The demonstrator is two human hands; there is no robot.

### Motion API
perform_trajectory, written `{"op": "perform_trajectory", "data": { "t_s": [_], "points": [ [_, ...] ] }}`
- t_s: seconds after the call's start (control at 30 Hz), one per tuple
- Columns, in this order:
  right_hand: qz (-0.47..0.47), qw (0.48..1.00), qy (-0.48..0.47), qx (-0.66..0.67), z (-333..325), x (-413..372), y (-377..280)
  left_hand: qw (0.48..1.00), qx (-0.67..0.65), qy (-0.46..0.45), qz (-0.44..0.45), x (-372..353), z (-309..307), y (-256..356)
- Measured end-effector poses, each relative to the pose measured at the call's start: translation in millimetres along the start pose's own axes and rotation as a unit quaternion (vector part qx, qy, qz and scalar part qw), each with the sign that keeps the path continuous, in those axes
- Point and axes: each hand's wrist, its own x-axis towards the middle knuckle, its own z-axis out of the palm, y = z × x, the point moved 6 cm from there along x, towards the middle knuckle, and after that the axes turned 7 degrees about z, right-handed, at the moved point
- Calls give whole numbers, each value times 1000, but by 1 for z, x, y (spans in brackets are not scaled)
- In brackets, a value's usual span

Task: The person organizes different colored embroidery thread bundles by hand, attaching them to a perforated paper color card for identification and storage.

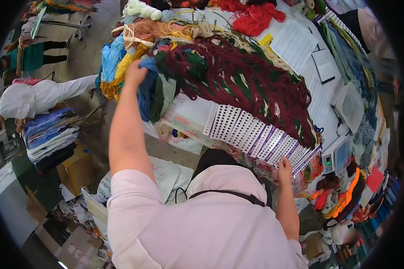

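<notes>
My left hand [135, 74] reaches to the far left of the table, its fingers closed on a tuft of blue yarn [150, 64]. Beside it hang darker blue and grey-green skeins [166, 95]. A long heap of maroon and dark green yarn [238, 76] lies across the table, covering part of a row of white cards [242, 130] punched with round holes. My right hand [284, 170] is at the near right end of these cards, thumb and fingers pinched together. Whatever they hold, if anything, is too small to make out.
Red yarn [258, 20] and printed sheets [294, 45] lie at the far side. A notebook [323, 65], a plastic container [348, 107] and a digital scale [328, 162] stand to the right. Yellow and light blue skeins [114, 58] hang at the left. Other people [36, 98] are beyond.
</notes>
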Motion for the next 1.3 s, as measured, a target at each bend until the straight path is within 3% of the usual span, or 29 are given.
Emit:
{"op": "perform_trajectory", "data": {
  "t_s": [0.03,0.07,0.1,0.17,0.2,0.23,0.3,0.33,0.4,0.43,0.5,0.57,0.63,0.67,0.7,0.73,0.77,0.83,0.87,0.93,1.0,1.03,1.1,1.13,1.2,1.23,1.3],
  "points": [
    [25,1000,-7,6,2,-2,-3,1000,1,2,-3,-2,-2,-2],
    [50,999,-15,14,4,0,-3,982,-172,-5,-80,5,-14,-16],
    [45,999,-10,22,0,4,-3,970,-224,5,-97,10,-41,-2],
    [59,997,-21,46,13,2,6,936,-272,172,-140,15,-109,-11],
    [80,995,-27,59,13,-5,13,863,-392,263,-181,0,-129,11],
    [116,991,-52,52,14,-14,3,837,-452,277,-133,5,-144,9],
    [80,993,-65,65,25,-4,9,900,-336,265,-79,10,-178,23],
    [48,993,-77,75,33,-10,-13,948,-163,272,-15,5,-197,48],
    [-37,994,-92,54,50,-28,-67,951,-6,304,55,-21,-216,107],
    [-75,990,-96,67,59,-38,-94,952,-13,292,93,-37,-217,136],
    [-150,970,-165,100,80,-72,-170,952,-62,257,151,-79,-207,202],
    [-233,949,-207,47,90,-125,-250,955,-137,202,166,-119,-185,250],
    [-349,898,-258,72,97,-182,-324,953,-289,68,62,-165,-150,294],
    [-382,871,-292,96,94,-207,-348,946,-304,41,105,-184,-129,314],
    [-358,864,-322,144,98,-218,-357,937,-315,12,148,-204,-109,336],
    [-320,859,-351,191,99,-220,-362,932,-345,-52,99,-232,-87,360],
    [-281,849,-377,240,95,-217,-362,926,-336,-99,144,-254,-68,382],
    [-76,815,-408,405,81,-197,-339,933,-272,-117,202,-296,-38,415],
    [-20,804,-377,460,64,-192,-327,938,-261,-152,168,-312,-27,423],
    [-78,824,-299,476,33,-183,-307,927,-282,-194,153,-343,-1,426],
    [-61,787,-324,521,3,-195,-293,917,-280,-245,144,-375,24,430],
    [-53,777,-332,533,-5,-199,-287,847,-406,-330,90,-391,37,437],
    [-88,800,-360,471,-25,-214,-278,685,-592,-419,75,-405,58,446],
    [-121,818,-366,428,-34,-219,-275,702,-529,-475,40,-405,62,447],
    [-172,845,-370,344,-55,-236,-278,473,-737,-482,-38,-411,61,461],
    [-201,856,-368,302,-62,-241,-277,485,-713,-507,0,-409,56,478],
    [-256,915,-285,126,-75,-234,-266,569,-579,-569,132,-405,70,484]
  ]
}}
